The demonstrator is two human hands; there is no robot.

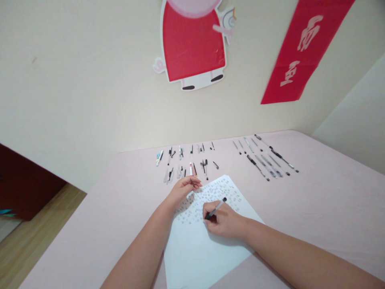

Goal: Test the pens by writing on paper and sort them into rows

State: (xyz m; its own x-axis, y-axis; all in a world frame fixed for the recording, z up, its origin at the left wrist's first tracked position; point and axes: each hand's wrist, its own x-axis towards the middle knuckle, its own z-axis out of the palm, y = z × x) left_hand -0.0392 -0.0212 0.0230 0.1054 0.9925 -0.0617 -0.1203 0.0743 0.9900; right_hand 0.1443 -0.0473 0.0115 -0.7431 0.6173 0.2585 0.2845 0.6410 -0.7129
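1. Curling the right hand (224, 224) closely around the clear-barrelled pen (217, 206), and pointing its lower end down at the white paper (195, 257), near the lower edge of the small dark marks (221, 186).
2. Resting the left hand (184, 189) half open over the paper's upper left edge, seemingly gripping nothing; not showing how firmly pressing.
3. For writing well, probably needing a light grip, even spacing, and steady left-hand weight against slipping.
4. Hiding the pen tip behind the right hand, so perhaps making the line difficult to follow.
5. Seeing short rows of pens and caps (206, 163) behind the paper on the pink tablecloth (120, 228), some just beside the left fingers, possibly risking a knock.
6. Seeing long pens (252, 161) farther right, well apart, apparently obstructing nothing.
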